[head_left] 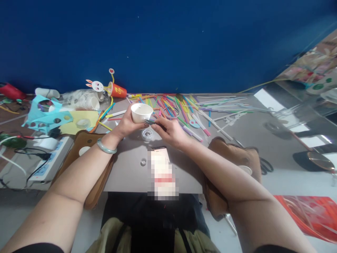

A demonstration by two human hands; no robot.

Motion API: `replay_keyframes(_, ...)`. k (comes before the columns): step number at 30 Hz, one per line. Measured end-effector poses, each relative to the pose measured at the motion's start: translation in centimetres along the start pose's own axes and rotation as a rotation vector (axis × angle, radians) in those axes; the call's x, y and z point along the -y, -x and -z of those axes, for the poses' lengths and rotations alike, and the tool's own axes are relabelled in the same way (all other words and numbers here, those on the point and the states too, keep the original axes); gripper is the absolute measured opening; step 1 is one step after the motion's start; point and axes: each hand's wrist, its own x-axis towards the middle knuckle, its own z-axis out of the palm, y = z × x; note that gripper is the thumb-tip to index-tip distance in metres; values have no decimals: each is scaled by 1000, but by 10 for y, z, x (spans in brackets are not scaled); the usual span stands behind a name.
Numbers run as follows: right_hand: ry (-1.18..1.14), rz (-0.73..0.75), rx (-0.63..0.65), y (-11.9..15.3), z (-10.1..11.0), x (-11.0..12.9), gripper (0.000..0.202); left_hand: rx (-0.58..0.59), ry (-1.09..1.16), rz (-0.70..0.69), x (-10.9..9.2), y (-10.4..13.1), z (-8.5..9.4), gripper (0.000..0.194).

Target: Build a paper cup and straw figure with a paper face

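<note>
My left hand [127, 123] is wrapped around a white paper cup [141, 111], its open mouth tipped toward me. A small dark spot shows on the cup's inner wall. In my right hand [171, 130], the fingers pinch a thin dark tool [149, 121] whose tip reaches the cup's lower side; its exact kind is hard to make out. Just below the cup, a roll of clear tape [146, 134] lies on the grey table. A smaller clear ring [143, 161] sits nearer to me, left of a lit phone [162, 168] with a blurred screen.
Colourful pipe cleaners [179, 109] and markers spread along the back. A red cup with a rabbit face [117, 90] lies near the blue wall [168, 45]. At left are stacked paper cups [91, 103], cut blue felt [47, 114] and a power strip [52, 158]. Brown armrests [231, 161] flank the table.
</note>
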Motion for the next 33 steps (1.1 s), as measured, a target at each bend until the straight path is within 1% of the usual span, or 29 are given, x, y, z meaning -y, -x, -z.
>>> replay_keyframes(6,-33,31,4,-1,0,0,27,23,-27,-2,1,0,1,96)
replay_keyframes(9,-45,41,10,-1,1,-1,28,24,-25,-5,0,1,1,96)
replay_keyframes(12,-63,26,11,-1,1,-2,31,17,-29,3,0,1,1,92)
replay_keyframes(16,-133,-61,-43,-4,0,-7,38,-2,-34,26,5,-1,1,88)
replay_keyframes(20,-200,-174,-123,-11,-1,-17,51,-96,-64,47,11,-2,2,82)
replay_keyframes(22,-263,-244,-166,-14,-2,-23,55,-122,-47,66,12,-3,1,80)
replay_keyframes(25,-339,-375,-221,-16,-3,-31,56,-125,62,88,11,-3,-1,79)
replay_keyframes(27,-375,-435,-244,-17,-4,-34,55,-142,153,110,9,-4,-3,78)
replay_keyframes(33,-443,-486,-262,-17,-2,-34,53,-173,290,185,1,-7,-5,82)
